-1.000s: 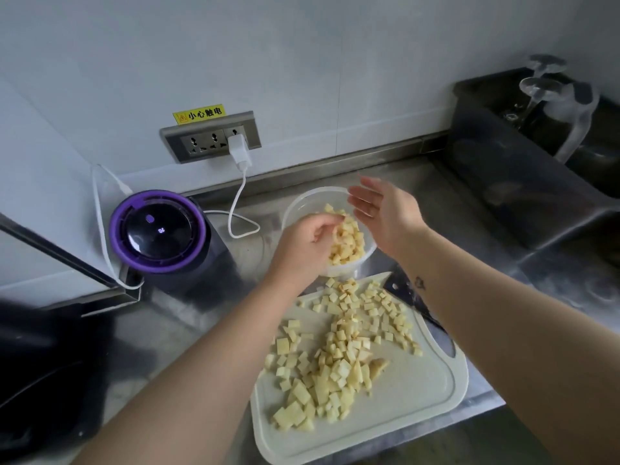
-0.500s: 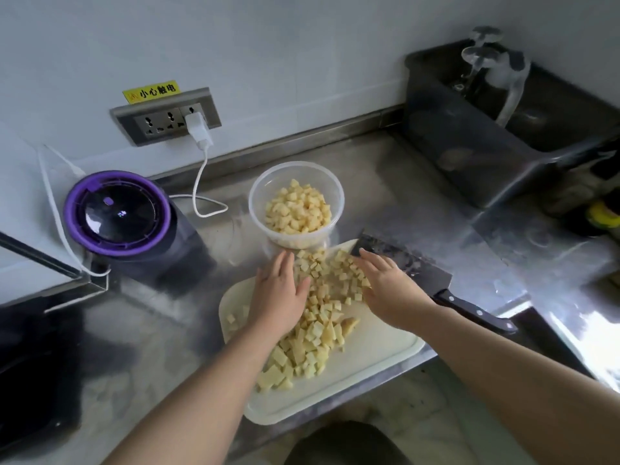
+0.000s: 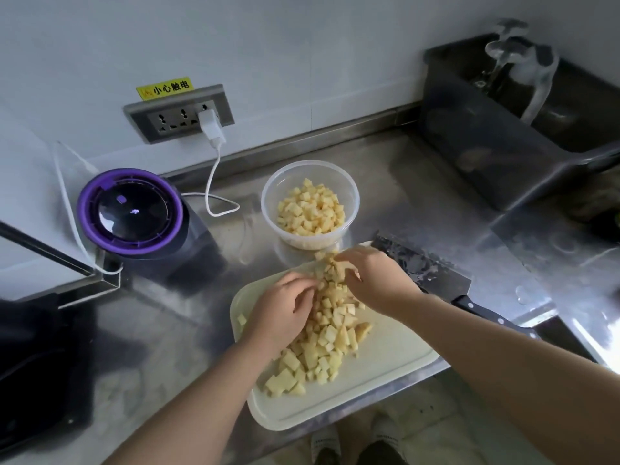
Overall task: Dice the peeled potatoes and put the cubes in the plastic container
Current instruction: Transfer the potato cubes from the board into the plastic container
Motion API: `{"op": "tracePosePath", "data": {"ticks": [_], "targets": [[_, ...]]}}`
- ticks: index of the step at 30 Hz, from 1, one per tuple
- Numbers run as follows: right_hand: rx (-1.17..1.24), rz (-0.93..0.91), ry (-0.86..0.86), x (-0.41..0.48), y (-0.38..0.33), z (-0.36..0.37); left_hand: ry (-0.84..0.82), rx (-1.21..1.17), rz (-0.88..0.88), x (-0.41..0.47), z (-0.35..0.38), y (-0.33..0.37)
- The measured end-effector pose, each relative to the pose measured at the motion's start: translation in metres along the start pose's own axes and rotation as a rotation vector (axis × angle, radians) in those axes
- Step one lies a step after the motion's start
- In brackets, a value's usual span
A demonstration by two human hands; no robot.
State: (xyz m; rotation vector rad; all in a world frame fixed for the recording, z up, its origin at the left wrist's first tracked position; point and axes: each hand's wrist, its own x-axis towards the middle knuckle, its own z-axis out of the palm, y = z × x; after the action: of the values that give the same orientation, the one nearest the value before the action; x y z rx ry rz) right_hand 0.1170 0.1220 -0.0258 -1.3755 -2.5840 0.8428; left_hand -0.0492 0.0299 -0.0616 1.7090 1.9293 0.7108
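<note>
Right at the middle of the head view sits the plastic container (image 3: 355, 196) - a clear round tub standing upright on the steel counter (image 3: 167, 330), just beyond the far edge of the cutting board (image 3: 385, 374). It holds a heap of diced potato (image 3: 310, 209), pale yellow, filling the tub to somewhat below the rim.

Nearer the camera, the white board carries the loose cubes (image 3: 322, 350), a long pile running from its near left part toward the far corner by the tub. A single stray piece lies apart at the board's left edge.

Both hands work the far end of that pile. The left hand (image 3: 283, 310) has its fingers curled inward, tips dug into the cubes. The right hand (image 3: 379, 280) faces it, fingers bent over a cluster of cubes - the two cup the pieces between them, low on the board.

A cleaver (image 3: 422, 266) lies flat on the counter, just right of the board, handle toward the person.

To the left stands a dark appliance with a purple-rimmed lid (image 3: 131, 213), its white cord running to a plug (image 3: 210, 127) in the wall socket (image 3: 179, 115). A steel sink (image 3: 503, 129) occupies the far right.
</note>
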Motion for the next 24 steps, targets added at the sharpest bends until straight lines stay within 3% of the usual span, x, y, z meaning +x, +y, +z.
{"op": "tracePosePath", "data": {"ticks": [5, 12, 19, 24], "targets": [[-0.147, 0.079, -0.068, 0.034, -0.012, 0.017, 0.099, 0.171, -0.246, 0.029, 0.0, 0.002], [-0.126, 0.326, 0.205, 0.046, -0.019, 0.044, 0.067, 0.31, -0.533, 0.061, 0.004, 0.016], [-0.024, 0.523, 0.207, 0.057, -0.025, 0.053, -0.05, 0.374, -0.578, 0.074, 0.006, 0.013], [0.014, 0.407, 0.114, 0.053, -0.022, 0.042, -0.051, 0.312, -0.475, 0.066, -0.003, 0.014]]}}
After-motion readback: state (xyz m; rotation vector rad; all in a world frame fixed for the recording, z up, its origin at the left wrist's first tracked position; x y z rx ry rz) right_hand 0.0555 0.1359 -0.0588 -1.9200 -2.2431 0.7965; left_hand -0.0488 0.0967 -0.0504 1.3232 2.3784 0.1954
